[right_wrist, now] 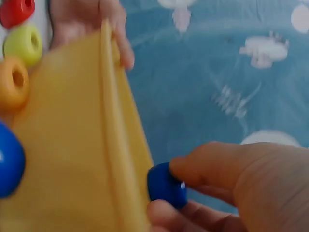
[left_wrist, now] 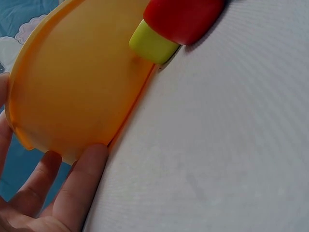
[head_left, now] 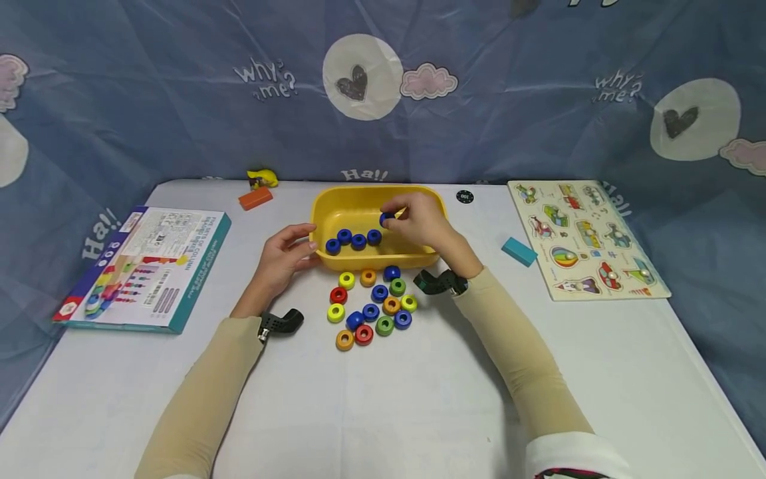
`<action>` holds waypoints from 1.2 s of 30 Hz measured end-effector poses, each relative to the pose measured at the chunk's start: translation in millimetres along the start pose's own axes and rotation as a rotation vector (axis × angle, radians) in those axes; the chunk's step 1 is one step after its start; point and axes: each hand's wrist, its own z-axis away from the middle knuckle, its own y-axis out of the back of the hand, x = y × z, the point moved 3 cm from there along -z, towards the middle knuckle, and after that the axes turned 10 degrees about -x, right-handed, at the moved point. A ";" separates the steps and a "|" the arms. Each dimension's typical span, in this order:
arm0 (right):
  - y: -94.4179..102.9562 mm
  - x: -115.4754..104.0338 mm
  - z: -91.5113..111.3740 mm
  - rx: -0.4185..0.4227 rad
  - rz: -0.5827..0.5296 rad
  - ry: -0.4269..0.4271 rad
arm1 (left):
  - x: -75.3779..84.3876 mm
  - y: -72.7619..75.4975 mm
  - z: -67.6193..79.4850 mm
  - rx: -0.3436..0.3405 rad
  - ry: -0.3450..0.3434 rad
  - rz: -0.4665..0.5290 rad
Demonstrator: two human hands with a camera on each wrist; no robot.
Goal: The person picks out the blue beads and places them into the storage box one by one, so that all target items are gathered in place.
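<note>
My right hand (head_left: 419, 216) pinches a blue ring bead (right_wrist: 166, 185) between thumb and fingers, over the inside of a yellow plastic basin (head_left: 377, 261). Several blue beads (head_left: 358, 241) lie on the basin's floor, toward its left and front. At the basin's left end, my left hand (head_left: 287, 253) holds the wall, with fingertips at the rim. Its fingers (left_wrist: 79, 186) lie along the outer side in the left wrist view. In front of the basin, loose beads are scattered on the table, among them a red bead (head_left: 364, 334), a green bead (head_left: 385, 325) and a yellow bead (head_left: 336, 313).
A boxed toy set (head_left: 149, 266) lies at the left. Behind it are an orange block (head_left: 255, 198) and a small yellow figure (head_left: 262, 178). A black round chip (head_left: 465, 197), a blue block (head_left: 519, 251) and a wooden picture puzzle (head_left: 589, 239) lie to the right.
</note>
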 end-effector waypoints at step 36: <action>-14.0 9.9 -1.5 -0.099 0.017 0.059 | -3.0 -0.3 -1.6 -0.004 0.004 0.008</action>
